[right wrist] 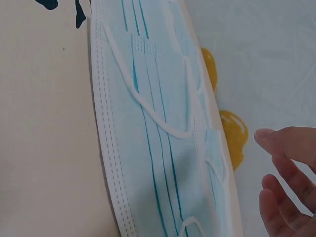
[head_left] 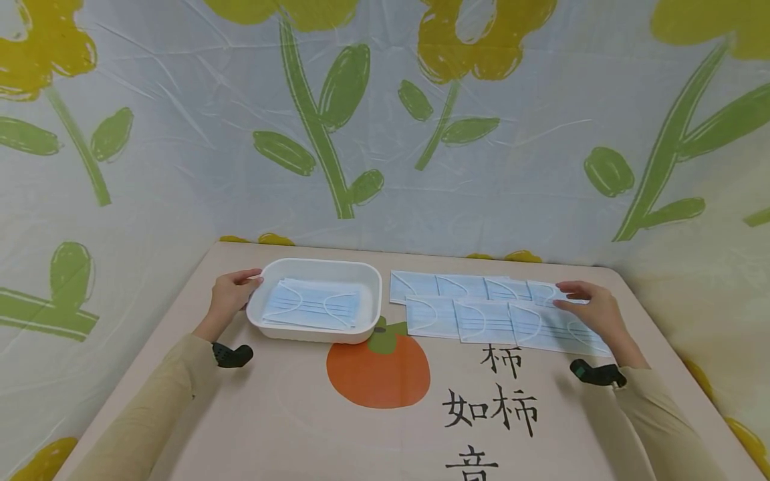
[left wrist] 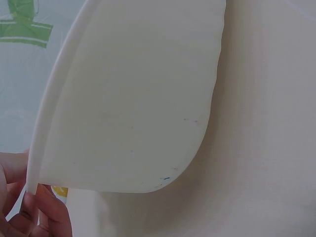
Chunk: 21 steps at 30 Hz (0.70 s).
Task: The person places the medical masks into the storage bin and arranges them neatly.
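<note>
My left hand (head_left: 230, 300) pinches the left rim of a white plastic tub (head_left: 314, 336), thumb and fingers on either side of the edge. A blue disposable face mask (head_left: 313, 304) with white ear loops lies flat inside it. In the left wrist view the tub's outer wall (left wrist: 133, 98) fills the middle, with a few small marks low on it. My right hand (head_left: 592, 310), fingers loosely bent and holding nothing, hovers at the right end of several overlapping face masks (head_left: 433, 317) laid in two rows. The right wrist view shows a front-row mask (right wrist: 143, 148) below the apart fingertips.
The pale table (head_left: 271, 407) carries a printed orange persimmon (head_left: 379, 374) and black characters (head_left: 490, 411). A flower-patterned cloth (head_left: 385, 133) hangs behind and at both sides. Dark straps (head_left: 233, 355) circle the wrists over beige sleeves (head_left: 144, 407).
</note>
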Available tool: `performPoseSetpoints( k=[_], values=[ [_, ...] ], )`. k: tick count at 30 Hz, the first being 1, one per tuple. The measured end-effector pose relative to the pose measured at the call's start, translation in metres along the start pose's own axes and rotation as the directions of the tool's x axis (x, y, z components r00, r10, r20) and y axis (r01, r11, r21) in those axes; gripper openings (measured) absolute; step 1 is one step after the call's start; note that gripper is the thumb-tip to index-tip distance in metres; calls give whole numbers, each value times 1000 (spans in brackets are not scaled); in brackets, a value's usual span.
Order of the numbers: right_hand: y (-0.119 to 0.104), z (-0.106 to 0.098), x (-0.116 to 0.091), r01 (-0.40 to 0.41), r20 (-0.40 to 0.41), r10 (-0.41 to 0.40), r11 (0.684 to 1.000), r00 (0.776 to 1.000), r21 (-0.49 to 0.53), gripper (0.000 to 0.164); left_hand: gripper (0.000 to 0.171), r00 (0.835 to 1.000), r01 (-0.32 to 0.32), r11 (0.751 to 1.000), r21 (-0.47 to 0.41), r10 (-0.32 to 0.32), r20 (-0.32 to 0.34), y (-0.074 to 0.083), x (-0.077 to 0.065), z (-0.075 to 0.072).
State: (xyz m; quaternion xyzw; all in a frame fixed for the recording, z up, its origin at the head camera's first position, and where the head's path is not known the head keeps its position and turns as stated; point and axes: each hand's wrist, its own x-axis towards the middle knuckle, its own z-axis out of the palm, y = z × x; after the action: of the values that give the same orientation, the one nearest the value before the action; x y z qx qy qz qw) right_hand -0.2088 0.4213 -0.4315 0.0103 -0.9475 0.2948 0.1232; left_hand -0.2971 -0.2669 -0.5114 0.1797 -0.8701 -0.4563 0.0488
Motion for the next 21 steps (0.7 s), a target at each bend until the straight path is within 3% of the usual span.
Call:
performPoseSetpoints(
  k=[5, 10, 11, 14, 17, 18, 21],
  values=[
    [4, -5, -4, -88, 68, 86, 996, 994, 31, 52, 36, 1000, 6, 1000, -11, -6, -2, 1, 0, 0],
    [14, -8, -3, -154, 93, 151, 987, 984, 33, 59, 42, 999, -53, 999, 8, 53, -2, -8, 3, 1],
    [16, -8, -3, -169, 100, 165, 985, 981, 30, 60, 42, 999, -46, 999, 6, 46, 11, 2, -6, -4],
    [21, -10, -3, -207, 117, 202, 978, 972, 31, 62, 42, 999, -52, 999, 0, 52, 12, 3, -8, -4],
    [25, -12, -4, -233, 120, 227, 972, 966, 33, 63, 40, 999, -11, 1000, -11, 11, 38, 23, -25, -12],
    [27, -13, -5, -239, 121, 234, 970, 965, 34, 64, 40, 999, -22, 1000, -16, 23, 32, 19, -22, -11],
    [33, -14, -7, -264, 132, 257, 964, 957, 40, 68, 40, 998, 0, 1000, -30, 2, 57, 47, -48, -24]
  ],
)
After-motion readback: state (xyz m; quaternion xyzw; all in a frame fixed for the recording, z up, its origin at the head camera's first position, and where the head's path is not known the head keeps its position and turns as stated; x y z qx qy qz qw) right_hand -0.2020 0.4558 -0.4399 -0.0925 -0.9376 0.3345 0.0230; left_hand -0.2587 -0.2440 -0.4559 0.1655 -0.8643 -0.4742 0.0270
